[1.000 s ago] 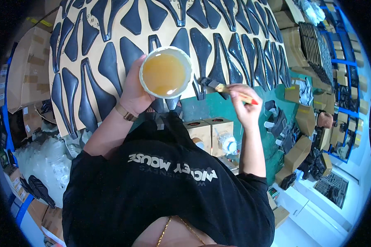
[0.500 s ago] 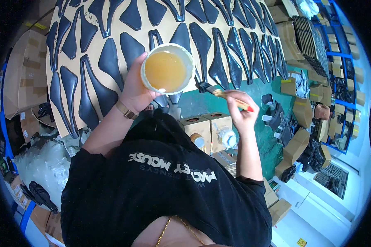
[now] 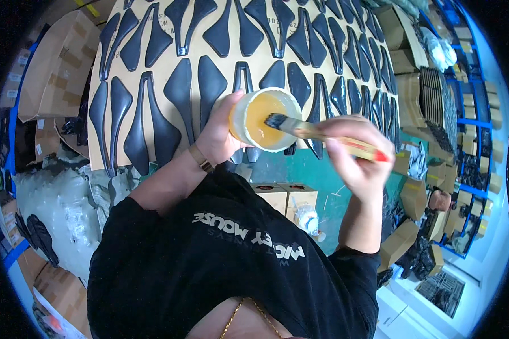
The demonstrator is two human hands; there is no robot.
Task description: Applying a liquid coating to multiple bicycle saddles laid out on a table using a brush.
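Note:
My left hand (image 3: 219,131) is wrapped round a pale cup (image 3: 293,107) with a rough, coated rim. Amber liquid (image 3: 257,125) fills part of the cup, which tips a little toward me. In my right hand (image 3: 361,155) is a paintbrush (image 3: 306,130) with a wooden, red-ended handle. Its dark bristles hang over the cup's mouth, at or just above the liquid; I cannot tell whether they touch it. Beyond the cup, rows of black saddle-shaped parts (image 3: 152,121) lie on a cardboard-covered table (image 3: 193,48). Those toward the right look glossy, those on the left duller.
Two cardboard boxes (image 3: 270,195) with round holes stand below the table, a white-capped plastic container (image 3: 307,219) beside them. Clear plastic sacks (image 3: 56,209) crowd the left. At the right are open cartons (image 3: 400,243), stacked sheets (image 3: 437,107) and blue shelving (image 3: 474,138).
The brush has come left from beside the table edge to over the cup. The cup has shifted right and slightly toward me in view. The whole view has turned a little to the left.

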